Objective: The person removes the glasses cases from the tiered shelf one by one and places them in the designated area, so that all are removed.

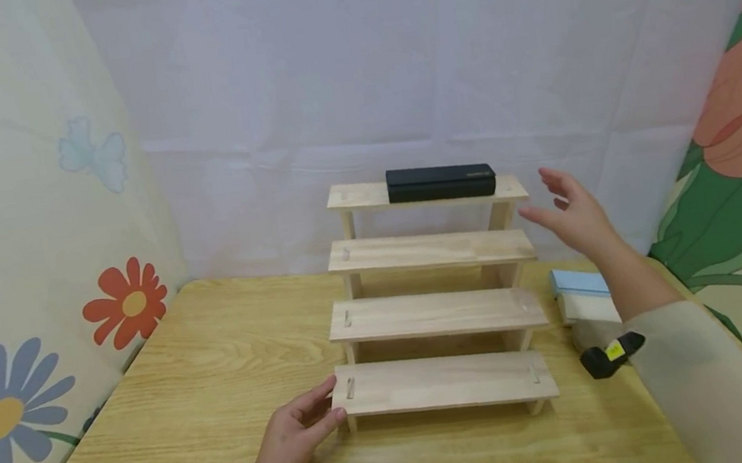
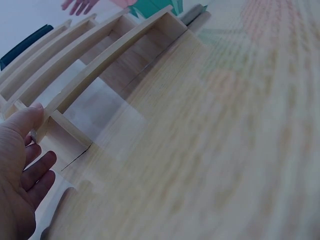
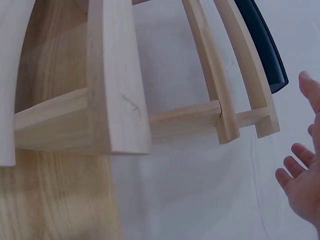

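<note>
A stepped wooden display stand (image 1: 443, 382) with several plank shelves stands on the table. On its top shelf lies a long black case (image 1: 441, 183), partly seen as a dark bar (image 3: 262, 45) in the right wrist view. My left hand (image 1: 298, 432) holds the left end of the lowest shelf between thumb and index finger; in the left wrist view that hand's (image 2: 20, 170) other fingers are loosely bent beside the end. Just right of the top shelf, my right hand (image 1: 571, 212) is raised in the air, fingers apart, touching nothing.
The wood-grain table (image 1: 222, 371) reaches back to a white cloth backdrop (image 1: 297, 64). Right of the stand, partly behind my right forearm, are a light-blue-topped item (image 1: 577, 281) and pale things under it. Flower-printed cloths (image 1: 125, 301) hang at both sides.
</note>
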{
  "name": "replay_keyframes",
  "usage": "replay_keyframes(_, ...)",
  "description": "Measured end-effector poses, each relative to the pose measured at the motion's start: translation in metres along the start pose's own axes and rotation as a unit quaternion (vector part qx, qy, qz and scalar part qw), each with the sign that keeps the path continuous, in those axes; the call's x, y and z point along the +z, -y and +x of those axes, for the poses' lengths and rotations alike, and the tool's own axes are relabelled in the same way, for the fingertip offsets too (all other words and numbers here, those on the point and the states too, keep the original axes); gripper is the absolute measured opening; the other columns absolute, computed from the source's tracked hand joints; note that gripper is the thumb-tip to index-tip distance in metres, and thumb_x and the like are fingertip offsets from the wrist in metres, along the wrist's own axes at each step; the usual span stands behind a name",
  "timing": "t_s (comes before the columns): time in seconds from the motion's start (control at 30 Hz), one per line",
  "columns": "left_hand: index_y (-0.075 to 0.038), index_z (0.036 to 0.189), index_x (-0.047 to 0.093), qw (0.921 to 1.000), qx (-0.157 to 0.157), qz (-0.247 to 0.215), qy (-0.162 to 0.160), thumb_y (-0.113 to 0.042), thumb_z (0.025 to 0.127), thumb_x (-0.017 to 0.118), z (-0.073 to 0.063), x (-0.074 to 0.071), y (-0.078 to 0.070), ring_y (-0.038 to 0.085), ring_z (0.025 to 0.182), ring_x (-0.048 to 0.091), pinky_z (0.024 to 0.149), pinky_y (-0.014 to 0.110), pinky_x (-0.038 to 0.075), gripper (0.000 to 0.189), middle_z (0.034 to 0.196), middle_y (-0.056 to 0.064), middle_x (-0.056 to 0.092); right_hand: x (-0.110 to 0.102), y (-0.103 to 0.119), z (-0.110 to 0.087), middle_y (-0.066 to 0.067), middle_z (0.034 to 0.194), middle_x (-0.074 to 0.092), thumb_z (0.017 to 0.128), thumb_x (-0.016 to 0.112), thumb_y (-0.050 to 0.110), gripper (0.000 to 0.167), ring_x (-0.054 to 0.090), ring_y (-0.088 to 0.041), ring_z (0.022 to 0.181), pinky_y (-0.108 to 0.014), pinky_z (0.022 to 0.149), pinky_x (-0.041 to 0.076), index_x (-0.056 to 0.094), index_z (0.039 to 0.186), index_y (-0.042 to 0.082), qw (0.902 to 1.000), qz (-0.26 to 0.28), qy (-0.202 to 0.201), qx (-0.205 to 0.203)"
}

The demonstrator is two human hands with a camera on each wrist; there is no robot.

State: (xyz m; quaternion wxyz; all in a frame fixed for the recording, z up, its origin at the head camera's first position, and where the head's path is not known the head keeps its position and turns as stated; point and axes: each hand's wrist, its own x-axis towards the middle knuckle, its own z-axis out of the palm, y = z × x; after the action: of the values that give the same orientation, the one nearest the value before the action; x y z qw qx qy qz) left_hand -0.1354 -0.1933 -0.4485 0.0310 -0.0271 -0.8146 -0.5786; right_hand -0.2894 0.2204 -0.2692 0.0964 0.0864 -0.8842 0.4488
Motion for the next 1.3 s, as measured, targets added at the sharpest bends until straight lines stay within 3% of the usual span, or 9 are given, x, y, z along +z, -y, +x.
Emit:
replay_keyframes(0.37, 0.001, 0.131, 0.059, 1.0, 0.003, -0.004, 0.008, -0.013, 0.085, 0.076, 0.001, 0.0, 0.0, 0.029, 0.111, 0.067, 0.089, 0.027, 0.058, 0.051, 0.133, 0.02, 0.06, 0.009, 0.022, 0.023, -0.017, 0.16, 0.027, 0.091, 0.069, 0.035, 0.082, 0.025, -0.034, 0.148, -0.048, 0.123, 0.023, 0.025, 0.154, 0.008, 0.9996, 0.012, -0.006, -0.024)
replay_keyframes(0.67, -0.002, 0.131, 0.061, 1.0, -0.001, 0.0, 0.01, -0.015, 0.085, 0.076, 0.0, 0.0, 0.0, 0.022, 0.108, 0.068, 0.087, 0.024, 0.058, 0.05, 0.131, 0.018, 0.063, 0.017, 0.036, 0.036, -0.014, 0.161, 0.027, 0.09, 0.071, 0.036, 0.083, 0.024, -0.031, 0.149, -0.046, 0.123, 0.022, 0.026, 0.154, 0.01, 0.9996, 0.013, 0.006, -0.023)
replay_keyframes(0.97, 0.001, 0.131, 0.059, 0.9999, 0.0, -0.009, 0.01, -0.014, 0.085, 0.076, -0.002, 0.0, -0.002, 0.029, 0.111, 0.067, 0.087, 0.026, 0.058, 0.051, 0.134, 0.02, 0.06, 0.027, 0.043, 0.05, -0.013, 0.162, 0.026, 0.089, 0.071, 0.04, 0.084, 0.023, -0.033, 0.149, -0.05, 0.123, 0.023, 0.027, 0.154, 0.011, 0.9995, 0.012, 0.021, -0.022)
replay_keyframes(1.1, -0.001, 0.131, 0.06, 0.9997, -0.013, -0.017, 0.01, -0.014, 0.085, 0.077, -0.002, 0.001, -0.002, 0.027, 0.111, 0.067, 0.087, 0.025, 0.058, 0.051, 0.133, 0.017, 0.061, 0.03, 0.044, 0.053, -0.01, 0.163, 0.024, 0.088, 0.071, 0.043, 0.085, 0.021, -0.034, 0.149, -0.053, 0.121, 0.024, 0.027, 0.155, 0.015, 0.9995, 0.006, 0.028, -0.01)
replay_keyframes(1.3, 0.0, 0.131, 0.06, 0.9998, -0.006, -0.016, 0.008, -0.013, 0.084, 0.076, -0.002, 0.002, -0.001, 0.026, 0.109, 0.068, 0.087, 0.024, 0.058, 0.051, 0.133, 0.019, 0.061, 0.037, 0.049, 0.058, -0.013, 0.161, 0.027, 0.088, 0.071, 0.04, 0.082, 0.021, -0.033, 0.15, -0.053, 0.121, 0.024, 0.029, 0.154, 0.013, 0.9993, -0.005, 0.035, -0.014)
